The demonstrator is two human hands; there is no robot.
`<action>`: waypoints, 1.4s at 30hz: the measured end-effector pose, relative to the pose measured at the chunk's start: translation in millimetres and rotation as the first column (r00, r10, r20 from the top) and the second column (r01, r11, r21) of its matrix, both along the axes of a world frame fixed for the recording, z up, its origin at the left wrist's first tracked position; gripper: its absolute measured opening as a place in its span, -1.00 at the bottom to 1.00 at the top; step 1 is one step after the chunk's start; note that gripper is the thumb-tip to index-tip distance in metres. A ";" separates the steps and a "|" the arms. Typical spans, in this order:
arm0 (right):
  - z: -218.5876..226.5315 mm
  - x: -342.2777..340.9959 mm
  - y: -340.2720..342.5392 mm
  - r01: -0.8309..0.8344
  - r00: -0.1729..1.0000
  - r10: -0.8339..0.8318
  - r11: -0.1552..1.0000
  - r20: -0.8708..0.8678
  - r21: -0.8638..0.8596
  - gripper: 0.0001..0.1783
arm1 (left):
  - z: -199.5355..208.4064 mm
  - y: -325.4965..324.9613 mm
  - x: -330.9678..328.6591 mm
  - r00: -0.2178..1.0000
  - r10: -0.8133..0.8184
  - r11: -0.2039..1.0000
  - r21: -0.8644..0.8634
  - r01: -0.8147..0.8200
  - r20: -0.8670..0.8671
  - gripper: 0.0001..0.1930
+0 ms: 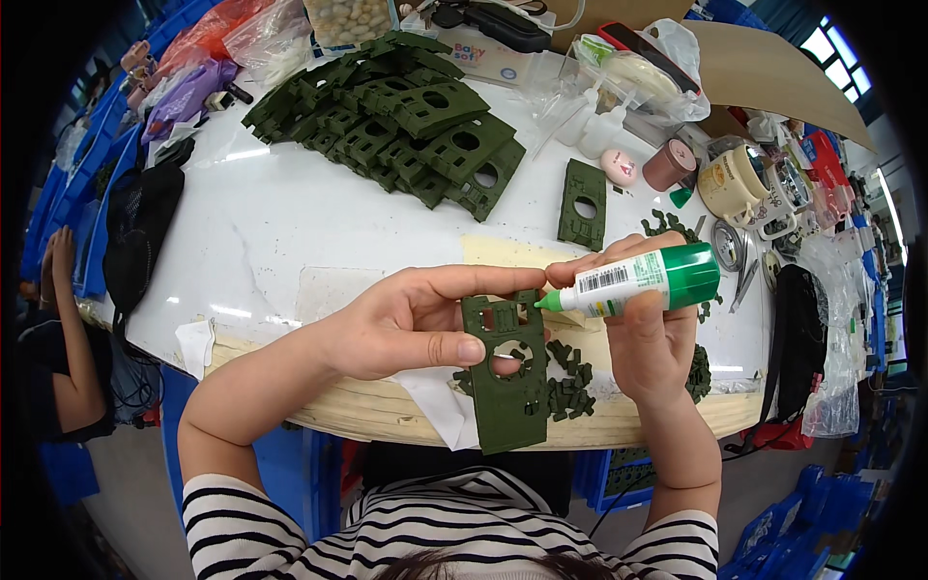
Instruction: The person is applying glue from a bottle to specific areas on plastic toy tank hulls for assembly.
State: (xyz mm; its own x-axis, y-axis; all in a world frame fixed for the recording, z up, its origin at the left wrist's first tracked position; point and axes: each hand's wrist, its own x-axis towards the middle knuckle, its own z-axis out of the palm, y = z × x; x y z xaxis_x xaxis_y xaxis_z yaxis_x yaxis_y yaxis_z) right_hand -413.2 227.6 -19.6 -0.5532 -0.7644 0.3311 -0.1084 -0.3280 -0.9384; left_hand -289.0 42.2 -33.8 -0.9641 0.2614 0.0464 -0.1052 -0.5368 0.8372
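Note:
My left hand (406, 324) grips a dark green plastic model hull plate (512, 411) by its upper end, thumb on the face and fingers behind. The plate has a large round hole, and a fingertip shows through it. My right hand (643, 333) is closed around a white and green glue bottle (619, 283), tipped sideways. Its light green nozzle meets or nearly meets the plate's upper right corner; I cannot tell whether they touch. Small dark green plastic parts (570, 382) lie in a loose heap beside the plate, on the table's near edge.
A pile of similar green plates (396, 126) lies at the back, with a single plate (583, 205) to its right. Mugs (730, 184), a pink tin (669, 164) and tweezers (744, 282) stand or lie at right. A black face mask (143, 227) hangs over the left edge. Another person's arm (72, 338) is at far left.

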 end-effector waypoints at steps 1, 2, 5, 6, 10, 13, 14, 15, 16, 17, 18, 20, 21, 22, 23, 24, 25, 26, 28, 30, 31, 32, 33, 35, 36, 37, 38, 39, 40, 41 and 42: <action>0.5 0.8 0.2 0.001 1.000 -0.001 1.000 0.007 0.009 -0.55 | -0.9 -1.2 -0.1 1.000 -0.017 1.000 0.009 0.017 -0.020 -0.41; 0.7 1.5 0.0 0.002 1.000 -0.002 1.000 0.010 0.008 -0.55 | -1.6 -2.0 -0.2 0.999 -0.034 0.999 0.018 0.034 -0.039 -0.45; -1.4 1.0 -0.3 -0.006 1.000 0.006 0.999 0.022 -0.031 -0.59 | -2.1 -2.4 -1.0 0.998 -0.040 0.999 0.006 0.041 -0.050 -0.45; -6.0 -1.5 0.1 -0.015 1.000 0.016 0.998 0.026 -0.068 -0.63 | -2.0 -2.3 -1.3 0.998 -0.040 0.999 0.003 0.040 -0.056 -0.45; -6.3 -1.7 -0.4 -0.035 0.999 0.039 0.994 0.035 -0.107 -0.66 | -2.3 -1.7 -2.0 0.997 -0.037 0.999 0.003 0.037 -0.066 -0.44; -4.3 0.4 -0.4 -0.044 0.996 0.052 0.994 0.075 -0.104 -0.66 | -2.8 -2.2 -1.6 0.998 -0.038 0.999 0.000 0.038 -0.059 -0.44; -4.7 -0.1 -0.2 -0.040 0.997 0.047 0.994 0.065 -0.100 -0.66 | -2.8 -2.3 -1.5 0.998 -0.039 0.999 -0.002 0.039 -0.055 -0.44; -5.6 -0.9 0.0 -0.036 0.998 0.042 0.995 0.054 -0.095 -0.66 | -2.5 -2.2 -1.6 0.998 -0.040 0.999 -0.003 0.040 -0.058 -0.44; -6.1 -1.4 0.2 -0.033 0.998 0.037 0.995 0.044 -0.091 -0.66 | -2.0 -2.0 -1.8 0.997 -0.041 0.999 -0.004 0.041 -0.060 -0.44; -4.2 -0.3 -0.1 -0.017 0.999 0.019 0.998 0.028 -0.057 -0.63 | -1.7 -1.9 -1.9 0.997 -0.042 0.999 -0.005 0.042 -0.062 -0.44; -0.6 1.8 -0.7 -0.002 1.000 0.002 1.000 0.012 -0.023 -0.59 | -2.0 -2.1 -1.7 0.997 -0.040 0.999 -0.006 0.040 -0.065 -0.44; 0.9 2.5 -1.0 0.011 1.000 -0.011 1.000 0.012 0.010 -0.54 | -2.9 -2.7 -1.3 0.997 -0.036 0.999 -0.008 0.036 -0.071 -0.44; 0.3 1.7 -0.1 0.009 1.000 -0.009 1.000 0.028 0.011 -0.54 | -2.7 -1.8 -1.0 0.999 -0.013 1.000 -0.010 0.013 -0.046 -0.40; 0.0 1.2 0.4 0.007 0.999 -0.007 1.000 0.045 0.011 -0.54 | -2.2 -0.1 -0.5 1.000 0.010 1.000 -0.012 -0.010 -0.022 -0.36; 0.5 1.1 0.4 -0.004 0.998 0.003 1.000 0.061 0.014 -0.54 | -1.7 0.9 0.0 0.999 0.033 0.999 -0.015 -0.033 0.003 -0.31; 2.0 1.0 0.5 -0.013 0.997 0.012 1.000 0.078 0.018 -0.53 | -1.0 1.2 0.0 0.999 0.036 0.999 -0.006 -0.036 0.001 -0.31; 3.4 1.0 0.6 -0.023 0.995 0.021 1.000 0.094 0.021 -0.53 | -0.4 1.4 0.0 0.999 0.039 0.999 0.003 -0.039 -0.002 -0.32; 4.5 1.3 0.2 -0.026 0.997 0.025 1.000 0.079 0.014 -0.52 | 0.2 1.6 -0.1 0.999 0.041 0.999 0.012 -0.041 -0.004 -0.32; 5.2 2.7 -2.1 -0.035 0.998 0.035 0.999 0.051 0.000 -0.51 | 0.1 0.8 -0.3 0.999 0.036 0.999 0.003 -0.036 -0.001 -0.32; 5.6 3.9 -2.0 -0.019 0.998 0.018 1.000 0.054 0.017 -0.50 | 0.6 0.7 -0.4 0.999 0.033 0.999 0.001 -0.033 0.000 -0.32; 5.6 4.3 -1.7 -0.011 0.998 0.009 1.000 0.056 0.026 -0.50 | 1.4 1.0 -0.4 0.999 0.034 0.999 0.003 -0.034 0.000 -0.32; 4.9 4.1 -1.6 -0.007 0.999 0.005 1.000 0.050 0.024 -0.50 | 1.7 1.2 -0.5 0.999 0.034 0.999 0.005 -0.034 0.000 -0.32; 3.7 3.8 -1.7 -0.003 0.999 0.002 1.000 0.045 0.021 -0.51 | 1.5 1.1 -0.4 0.999 0.035 0.999 0.004 -0.035 -0.003 -0.32; 3.2 3.6 -1.8 0.001 0.999 -0.002 1.000 0.033 0.019 -0.52 | 0.8 0.9 -0.3 0.999 0.037 0.999 0.002 -0.037 -0.008 -0.32; 3.1 3.6 -1.7 0.003 1.000 -0.004 1.000 0.027 0.021 -0.52 | 0.8 1.0 -0.5 0.999 0.036 0.999 0.003 -0.036 -0.009 -0.32; 3.1 3.5 -1.7 0.004 1.000 -0.005 1.000 0.021 0.023 -0.52 | 0.8 1.0 -0.6 0.999 0.036 0.999 0.003 -0.036 -0.010 -0.32; 2.9 3.5 -1.8 0.007 1.000 -0.007 1.000 0.017 0.022 -0.53 | 0.9 1.1 -0.7 0.999 0.036 0.999 0.004 -0.036 -0.011 -0.32; 2.3 3.4 -1.9 0.010 1.000 -0.010 1.000 0.013 0.020 -0.53 | 0.8 1.1 -0.8 0.999 0.037 0.999 0.003 -0.037 -0.012 -0.32; 1.5 3.3 -2.0 0.012 1.000 -0.012 1.000 0.009 0.018 -0.53 | 0.8 1.2 -0.8 0.999 0.038 0.999 0.002 -0.038 -0.012 -0.32; -0.5 1.8 -1.9 -0.013 1.000 0.013 1.000 0.014 -0.016 -0.58 | 0.8 1.2 -0.8 0.999 0.039 0.999 0.002 -0.039 -0.012 -0.32; -3.3 -0.8 -1.4 -0.037 0.999 0.038 0.998 0.017 -0.050 -0.63 | 1.0 1.1 -0.8 0.999 0.038 0.999 0.000 -0.038 -0.012 -0.32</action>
State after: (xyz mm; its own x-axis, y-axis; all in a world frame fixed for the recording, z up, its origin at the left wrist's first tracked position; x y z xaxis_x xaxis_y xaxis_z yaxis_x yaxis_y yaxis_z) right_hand -414.0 226.2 -22.9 -0.5306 -0.7678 0.3592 -0.0784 -0.3775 -0.9227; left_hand -289.9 43.4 -32.8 -0.9726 0.2250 0.0581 -0.0748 -0.5398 0.8385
